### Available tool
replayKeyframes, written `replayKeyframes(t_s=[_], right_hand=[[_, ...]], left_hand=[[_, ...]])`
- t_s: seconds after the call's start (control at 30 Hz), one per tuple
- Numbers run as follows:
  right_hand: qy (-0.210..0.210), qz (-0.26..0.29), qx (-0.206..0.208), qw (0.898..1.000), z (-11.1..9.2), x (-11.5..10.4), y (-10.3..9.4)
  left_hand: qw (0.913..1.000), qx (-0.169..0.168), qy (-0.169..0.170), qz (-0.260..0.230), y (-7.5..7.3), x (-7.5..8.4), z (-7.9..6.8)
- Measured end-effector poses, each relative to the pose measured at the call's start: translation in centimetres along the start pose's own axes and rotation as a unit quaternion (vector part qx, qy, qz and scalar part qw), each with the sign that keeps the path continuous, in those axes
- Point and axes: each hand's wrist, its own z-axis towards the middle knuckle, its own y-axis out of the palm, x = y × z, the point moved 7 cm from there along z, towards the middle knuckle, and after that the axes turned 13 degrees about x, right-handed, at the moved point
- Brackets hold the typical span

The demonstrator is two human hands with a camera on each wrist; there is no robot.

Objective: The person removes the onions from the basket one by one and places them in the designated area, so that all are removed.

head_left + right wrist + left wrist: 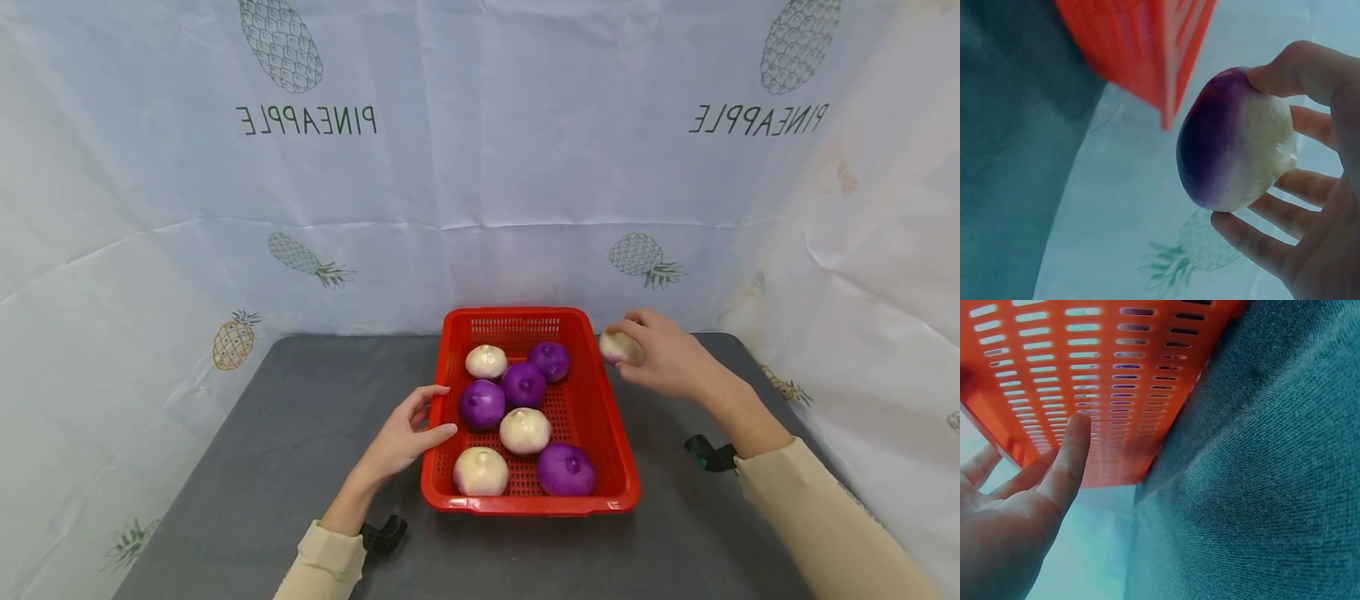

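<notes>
In the head view, a red plastic basket (528, 505) holds three white turnips with purple undersides, one of them a front turnip (480, 472), and several purple onion-shaped vegetables, such as the one (566, 469) at the front right. My right hand (667, 354) grips another white-and-purple turnip (1235, 140) just outside the basket's right rim, thumb on one side and fingers round the other. At the left rim, my left hand (401, 433) has its fingers and thumb extended. The left wrist view shows that thumb (1072, 453) against the slotted basket wall (1100, 381).
A dark grey cloth-covered table (330, 392) lies under the basket. Behind and beside it hangs a white curtain (540, 175) printed with pineapples. Each wrist wears a black camera mount, the left one (385, 533) near the basket's front left corner.
</notes>
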Motion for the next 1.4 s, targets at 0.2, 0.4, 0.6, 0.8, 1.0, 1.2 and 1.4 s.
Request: replayKeyframes(t_s=[0.2, 0.4, 0.6, 0.8, 1.0, 1.2, 1.4], right_hand=[[0.017, -0.02, -0.005, 1.0, 0.7, 2.1, 0.7], [0.038, -0.028, -0.013, 0.999, 0.8, 3.5, 1.7], [0.049, -0.021, -0.015, 0.998, 0.7, 5.3, 3.5], [0.06, -0.026, -0.015, 0.998, 0.4, 7.0, 5.3], [0.068, -0.035, -0.023, 0.997, -0.3, 8.2, 7.0], [0.087, -0.046, -0.025, 0.995, -0.9, 9.6, 7.9], [0.096, -0.044, -0.026, 0.994, -1.2, 10.3, 8.5]], left_hand=[[1.0, 0.001, -0.002, 0.002, -0.1, 0.0, 0.0], [0.9999, 0.003, 0.001, 0.014, -0.2, -0.1, 0.2], [1.0, 0.001, -0.002, 0.009, -0.2, -0.1, 0.2], [0.9999, 0.0, -0.003, 0.013, -0.2, -0.2, 0.1], [0.9998, 0.002, -0.013, 0.011, -0.4, -0.5, -0.2], [0.9999, -0.002, -0.013, 0.007, -0.1, -0.3, -0.2], [1.0, -0.006, 0.0, 0.001, 0.0, 0.0, 0.0]])
